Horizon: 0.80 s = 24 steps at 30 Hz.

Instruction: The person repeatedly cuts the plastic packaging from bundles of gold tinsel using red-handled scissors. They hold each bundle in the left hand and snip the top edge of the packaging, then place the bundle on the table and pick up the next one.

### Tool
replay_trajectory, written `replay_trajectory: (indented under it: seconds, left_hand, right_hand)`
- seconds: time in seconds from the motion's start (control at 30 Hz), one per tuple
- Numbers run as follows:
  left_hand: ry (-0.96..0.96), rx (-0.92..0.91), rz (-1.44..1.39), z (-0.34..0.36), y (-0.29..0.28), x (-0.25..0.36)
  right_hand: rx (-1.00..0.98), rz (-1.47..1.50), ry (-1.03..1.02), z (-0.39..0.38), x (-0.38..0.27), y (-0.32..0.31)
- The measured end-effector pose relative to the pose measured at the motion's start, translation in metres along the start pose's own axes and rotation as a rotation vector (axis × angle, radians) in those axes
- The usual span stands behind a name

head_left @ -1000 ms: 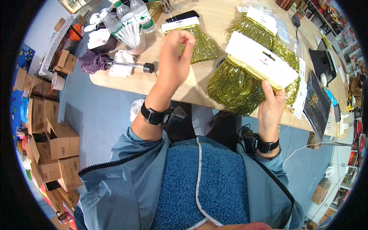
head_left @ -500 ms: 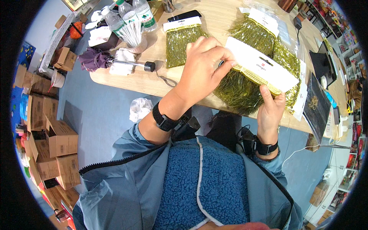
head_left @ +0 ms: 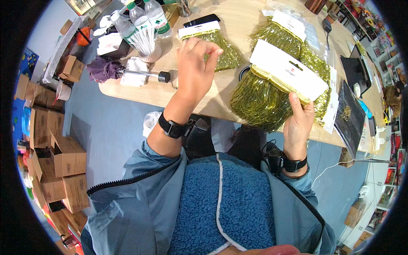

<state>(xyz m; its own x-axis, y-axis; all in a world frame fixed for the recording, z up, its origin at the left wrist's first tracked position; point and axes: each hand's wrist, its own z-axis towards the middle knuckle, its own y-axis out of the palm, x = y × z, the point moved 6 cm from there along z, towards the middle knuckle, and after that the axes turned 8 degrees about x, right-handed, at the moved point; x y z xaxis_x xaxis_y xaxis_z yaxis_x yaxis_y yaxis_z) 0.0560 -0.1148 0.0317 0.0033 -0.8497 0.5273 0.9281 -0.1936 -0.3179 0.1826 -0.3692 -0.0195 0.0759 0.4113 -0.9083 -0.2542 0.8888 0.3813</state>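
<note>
My right hand (head_left: 298,120) grips the lower right corner of a white header card (head_left: 289,70), thumb on top. From this card hangs a thick bundle of shiny gold-green tinsel fringe (head_left: 259,100) over the table's front edge. My left hand (head_left: 194,66) is raised to the left, apart from the card, its thumb and forefinger pinched together. Whatever is between those fingertips, if anything, is too small to make out. Behind the left hand lies another carded tinsel pack (head_left: 227,53). More tinsel packs (head_left: 276,36) lie beyond and right of the held one.
On the wooden table (head_left: 170,95) stand plastic bottles (head_left: 157,19) and a cup of white sticks (head_left: 148,46). A folded purple umbrella (head_left: 104,69) and a black phone (head_left: 203,19) lie nearby. At right is a dark flat sheet (head_left: 349,121). Cardboard boxes (head_left: 70,155) are stacked on the left floor.
My left hand has come off the card's left end and moved left, still pinched. The card and tinsel in my right hand have shifted slightly left.
</note>
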Motion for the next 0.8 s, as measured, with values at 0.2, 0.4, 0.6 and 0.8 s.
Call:
replay_trajectory:
  seconds: [0.2,0.4,0.6,0.8]
  left_hand:
    - [0.151,-0.008,-0.04,0.006,-0.002,0.036]
    - [0.22,-0.128,-0.169,-0.005,0.018,0.073]
    - [0.195,-0.067,-0.099,-0.002,0.014,0.056]
    - [0.188,-0.007,0.088,0.001,0.005,0.022]
  right_hand:
    - [0.011,0.046,0.023,0.003,0.0,-0.002]
    - [-0.018,0.032,0.012,-0.002,0.003,0.003]
    - [0.0,0.059,0.038,-0.002,0.001,-0.001]
    - [0.026,0.07,0.036,-0.001,0.004,-0.004]
